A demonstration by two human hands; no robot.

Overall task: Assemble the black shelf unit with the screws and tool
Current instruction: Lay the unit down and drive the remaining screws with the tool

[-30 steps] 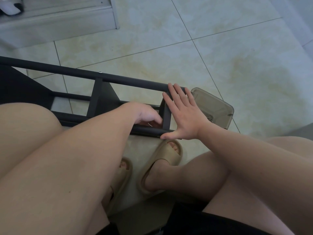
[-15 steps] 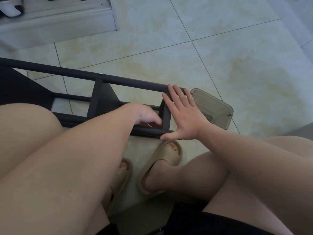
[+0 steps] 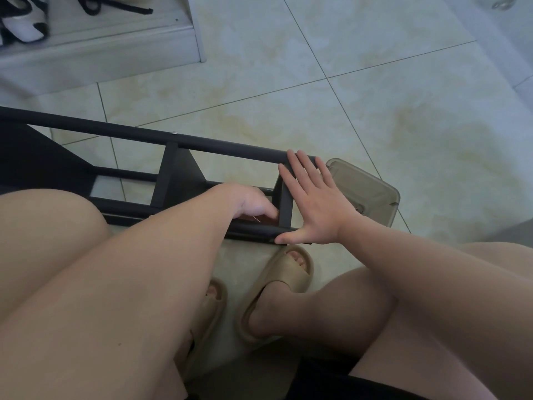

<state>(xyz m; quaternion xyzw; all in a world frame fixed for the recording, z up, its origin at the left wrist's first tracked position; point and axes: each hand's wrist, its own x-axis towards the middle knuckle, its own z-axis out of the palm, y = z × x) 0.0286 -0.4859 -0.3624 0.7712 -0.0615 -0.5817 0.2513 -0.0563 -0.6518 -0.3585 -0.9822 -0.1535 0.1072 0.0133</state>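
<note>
The black metal shelf frame [image 3: 225, 145] lies on its side on the tiled floor in front of my knees. A small silver screw head [image 3: 174, 133] shows on its far rail. My right hand [image 3: 314, 203] presses flat against the frame's right end, fingers straight and spread, thumb on the near rail. My left hand [image 3: 251, 200] reaches down inside the frame beside the end crosspiece [image 3: 285, 206], thumb pointing at it. Its fingers curl under and are hidden. A thin pale sliver [image 3: 255, 218] shows beneath the palm; I cannot make out what it is.
A smoky translucent plastic box [image 3: 366, 189] sits on the floor just right of the frame's end. My feet in beige slippers [image 3: 288, 272] are under the near rail. A low white step [image 3: 101, 53] with shoes [image 3: 23, 27] lies at far left. Open tile stretches to the right.
</note>
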